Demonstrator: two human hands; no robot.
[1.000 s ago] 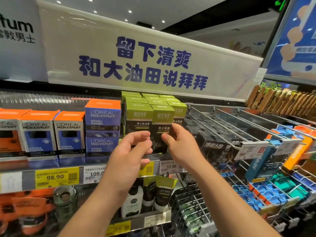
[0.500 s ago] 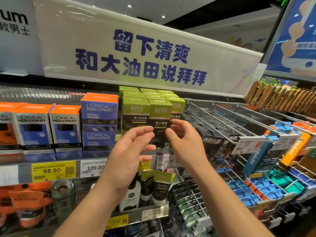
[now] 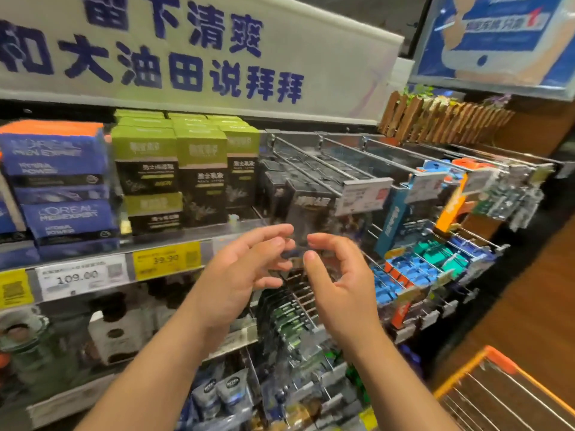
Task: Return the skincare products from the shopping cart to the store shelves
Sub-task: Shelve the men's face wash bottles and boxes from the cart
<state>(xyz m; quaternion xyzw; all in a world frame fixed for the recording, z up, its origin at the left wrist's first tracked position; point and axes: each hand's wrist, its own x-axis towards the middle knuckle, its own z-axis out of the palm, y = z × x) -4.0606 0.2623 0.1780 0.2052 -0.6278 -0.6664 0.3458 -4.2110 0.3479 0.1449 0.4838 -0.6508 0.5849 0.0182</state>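
Both hands hover empty before the shelf [image 3: 174,241], left hand [image 3: 245,269] and right hand [image 3: 339,275] with fingers apart and loosely curled. The green boxes [image 3: 199,175] stand upright on it, up-left, nearer the left. The cart [image 3: 497,387] sits low right; its contents are unseen.

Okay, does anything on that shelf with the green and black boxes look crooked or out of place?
Nothing clearly stands out. The green and black boxes stand upright in rows beside the blue L'Oreal boxes. One shorter box sits in front. Both hands hold nothing. The picture is blurred, so small flaws could be missed.
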